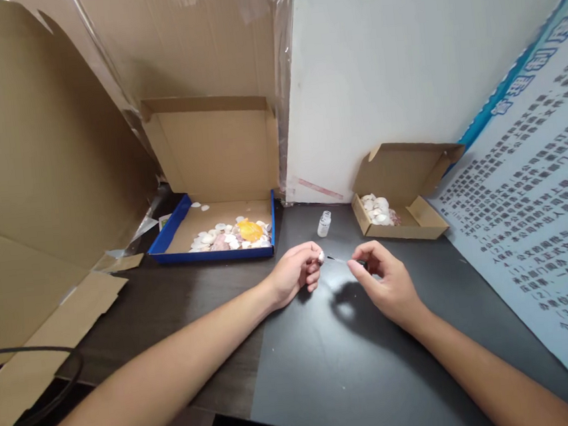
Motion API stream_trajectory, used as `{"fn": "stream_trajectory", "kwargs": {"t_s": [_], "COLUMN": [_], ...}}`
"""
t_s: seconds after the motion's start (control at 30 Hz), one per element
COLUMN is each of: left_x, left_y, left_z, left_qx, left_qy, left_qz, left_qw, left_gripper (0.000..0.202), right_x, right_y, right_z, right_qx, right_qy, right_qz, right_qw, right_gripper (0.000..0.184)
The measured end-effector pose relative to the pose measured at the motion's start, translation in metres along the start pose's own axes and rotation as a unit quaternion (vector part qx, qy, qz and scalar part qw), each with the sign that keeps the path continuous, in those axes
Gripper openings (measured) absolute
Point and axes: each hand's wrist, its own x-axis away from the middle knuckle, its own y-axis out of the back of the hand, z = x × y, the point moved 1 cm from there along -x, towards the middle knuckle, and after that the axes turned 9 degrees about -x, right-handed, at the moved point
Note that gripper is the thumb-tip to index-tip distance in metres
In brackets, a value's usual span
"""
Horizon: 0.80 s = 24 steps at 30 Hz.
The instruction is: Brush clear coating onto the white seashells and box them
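Note:
My left hand (297,272) is closed in a pinch on a small white shell (321,257) above the dark table (328,363). My right hand (383,277) pinches a thin dark brush-like stick (337,260) whose tip points at the shell, almost touching it. A small clear open bottle (324,224) stands just behind the hands. To the back left lies a blue-edged cardboard box (217,249) holding several white shells and one orange shell (250,230). A smaller brown box (416,224) with white shells sits at the back right.
Large cardboard sheets (23,171) lean at the left and back. A white wall (400,61) stands behind, and a printed poster (550,214) slopes along the right. A black cable (54,389) loops at the lower left.

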Motion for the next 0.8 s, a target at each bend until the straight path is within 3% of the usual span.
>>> {"fn": "stream_trajectory", "kwargs": {"t_s": [0.3,0.47,0.67,0.8], "left_x": [-0.006,-0.014,-0.018,-0.014], "left_y": [0.003,0.005,0.008,0.013], "left_z": [-0.002,-0.007,-0.012,-0.016], "left_qx": [-0.003,0.004,0.0,0.001], "left_qy": [0.01,0.039,0.063,0.072], "left_qz": [-0.011,0.008,0.026,0.023], "left_qw": [1.0,0.999,0.998,0.997], "left_gripper": [0.014,0.018,0.015,0.016], "right_x": [-0.002,-0.005,-0.016,-0.028], "right_y": [-0.003,-0.006,-0.008,-0.01], "right_z": [-0.008,-0.018,-0.025,-0.031], "right_qx": [-0.088,-0.115,-0.057,-0.087], "right_qy": [-0.03,-0.034,-0.016,-0.015], "right_qz": [0.009,-0.039,-0.053,-0.038], "right_qw": [0.996,0.992,0.997,0.995], "right_gripper": [0.019,0.023,0.031,0.03]}}
